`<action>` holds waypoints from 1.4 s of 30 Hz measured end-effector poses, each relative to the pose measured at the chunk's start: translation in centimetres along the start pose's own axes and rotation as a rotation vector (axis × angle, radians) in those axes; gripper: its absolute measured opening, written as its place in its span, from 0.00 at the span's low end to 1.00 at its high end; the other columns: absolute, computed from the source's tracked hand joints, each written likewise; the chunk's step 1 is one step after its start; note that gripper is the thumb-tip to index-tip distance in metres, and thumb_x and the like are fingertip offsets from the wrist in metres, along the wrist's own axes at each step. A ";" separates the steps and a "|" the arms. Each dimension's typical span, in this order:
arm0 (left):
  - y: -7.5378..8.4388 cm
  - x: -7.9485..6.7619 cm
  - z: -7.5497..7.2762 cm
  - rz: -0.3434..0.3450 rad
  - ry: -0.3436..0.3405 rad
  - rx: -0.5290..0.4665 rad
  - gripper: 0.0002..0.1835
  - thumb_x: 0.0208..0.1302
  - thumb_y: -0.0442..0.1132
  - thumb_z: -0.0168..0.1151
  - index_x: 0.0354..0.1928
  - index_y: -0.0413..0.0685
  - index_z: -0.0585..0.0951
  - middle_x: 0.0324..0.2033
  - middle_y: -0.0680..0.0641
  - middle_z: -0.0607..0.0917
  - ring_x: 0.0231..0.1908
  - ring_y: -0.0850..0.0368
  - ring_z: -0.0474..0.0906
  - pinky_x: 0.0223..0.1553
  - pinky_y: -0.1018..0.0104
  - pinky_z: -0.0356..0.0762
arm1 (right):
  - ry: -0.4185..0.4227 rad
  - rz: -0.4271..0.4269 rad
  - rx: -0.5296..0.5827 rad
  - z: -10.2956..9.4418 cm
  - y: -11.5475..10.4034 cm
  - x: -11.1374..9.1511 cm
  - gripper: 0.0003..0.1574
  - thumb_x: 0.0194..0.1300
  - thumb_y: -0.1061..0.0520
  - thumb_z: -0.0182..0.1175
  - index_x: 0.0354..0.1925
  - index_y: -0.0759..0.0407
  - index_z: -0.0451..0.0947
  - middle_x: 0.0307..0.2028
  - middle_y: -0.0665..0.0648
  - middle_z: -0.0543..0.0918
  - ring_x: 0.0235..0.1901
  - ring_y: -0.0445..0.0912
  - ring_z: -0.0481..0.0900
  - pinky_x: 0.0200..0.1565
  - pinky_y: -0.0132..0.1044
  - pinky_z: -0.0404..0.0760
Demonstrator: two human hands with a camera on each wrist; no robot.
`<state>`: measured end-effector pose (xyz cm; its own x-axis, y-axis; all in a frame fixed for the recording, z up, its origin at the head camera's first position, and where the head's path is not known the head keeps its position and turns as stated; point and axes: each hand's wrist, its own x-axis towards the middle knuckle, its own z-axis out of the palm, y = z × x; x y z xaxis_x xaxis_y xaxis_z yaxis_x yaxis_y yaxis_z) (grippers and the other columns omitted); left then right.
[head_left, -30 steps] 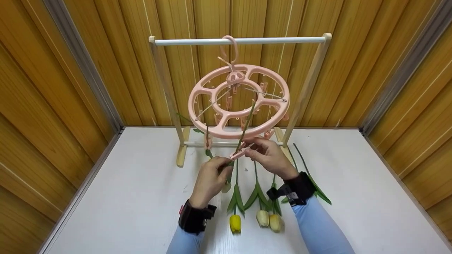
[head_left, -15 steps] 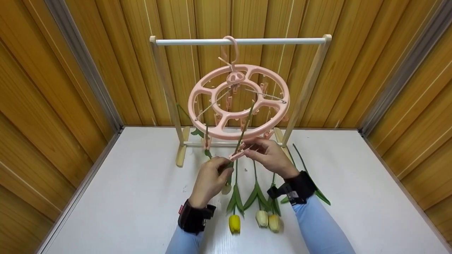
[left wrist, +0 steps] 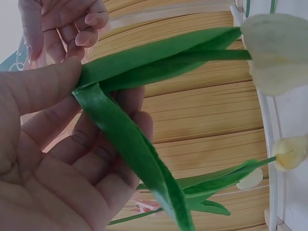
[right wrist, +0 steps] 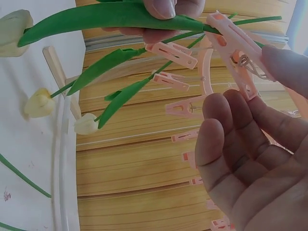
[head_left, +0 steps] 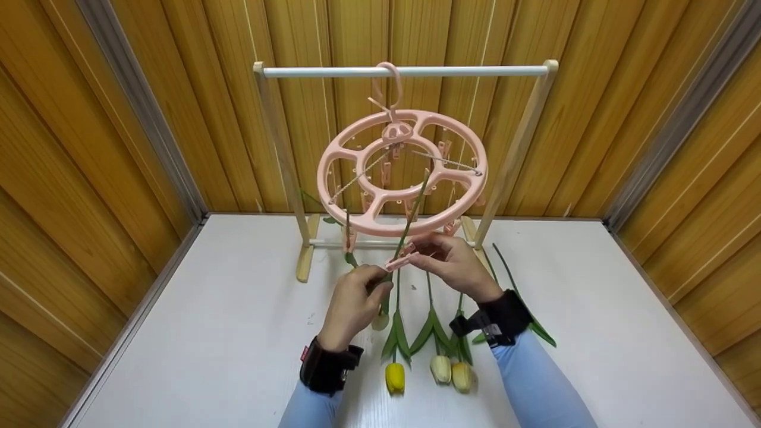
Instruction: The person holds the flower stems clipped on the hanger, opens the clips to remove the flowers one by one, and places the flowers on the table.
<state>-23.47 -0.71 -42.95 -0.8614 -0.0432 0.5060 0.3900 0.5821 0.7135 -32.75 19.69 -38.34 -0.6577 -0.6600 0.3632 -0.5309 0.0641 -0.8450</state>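
My left hand (head_left: 355,300) pinches a white tulip (left wrist: 276,55) between thumb and fingers where the leaves leave the stem. Its bloom points down and toward me, and its bare stem (head_left: 414,214) rises in front of the hanger. A pink clothespin (right wrist: 233,53) is held between the thumb and fingers of my right hand (head_left: 455,267). The clothespin's tip sits at the tulip's stem, close beside my left fingertips. Above both hands is the round pink clip hanger (head_left: 380,224). In the right wrist view, two more pale tulips (right wrist: 39,103) hang from its clips.
The hanger hooks over the white bar (head_left: 475,71) of a wooden-legged rack (head_left: 526,137). On the white table (head_left: 238,356) lie a yellow tulip (head_left: 395,378), two pale tulips (head_left: 440,369) and further stems at the right (head_left: 514,276). Wood-pattern walls (head_left: 178,89) enclose the table.
Both hands stay nearly in place, still holding the tulip and the clothespin. Leaves hanging behind the hanger's left side sway slightly.
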 end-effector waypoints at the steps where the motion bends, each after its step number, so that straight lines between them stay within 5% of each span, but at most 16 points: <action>1: 0.0 0.0 0.0 -0.002 0.000 -0.003 0.04 0.62 0.29 0.71 0.37 0.43 0.89 0.30 0.50 0.86 0.28 0.63 0.74 0.31 0.67 0.74 | 0.000 -0.002 0.002 0.0 0.0 0.0 0.15 0.71 0.65 0.64 0.54 0.70 0.81 0.47 0.68 0.86 0.42 0.41 0.84 0.45 0.33 0.82; 42: 0.0 0.0 -0.1 0.006 -0.001 -0.012 0.03 0.62 0.30 0.72 0.38 0.41 0.88 0.30 0.49 0.85 0.29 0.61 0.75 0.33 0.66 0.76 | 0.032 -0.047 -0.009 0.5 0.4 -0.3 0.11 0.72 0.66 0.62 0.50 0.70 0.81 0.45 0.66 0.87 0.44 0.44 0.86 0.47 0.32 0.82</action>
<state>-23.43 -0.79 -42.95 -0.8592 -0.0387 0.5102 0.3995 0.5724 0.7161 -32.48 19.57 -38.97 -0.6483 -0.6382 0.4152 -0.5665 0.0400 -0.8231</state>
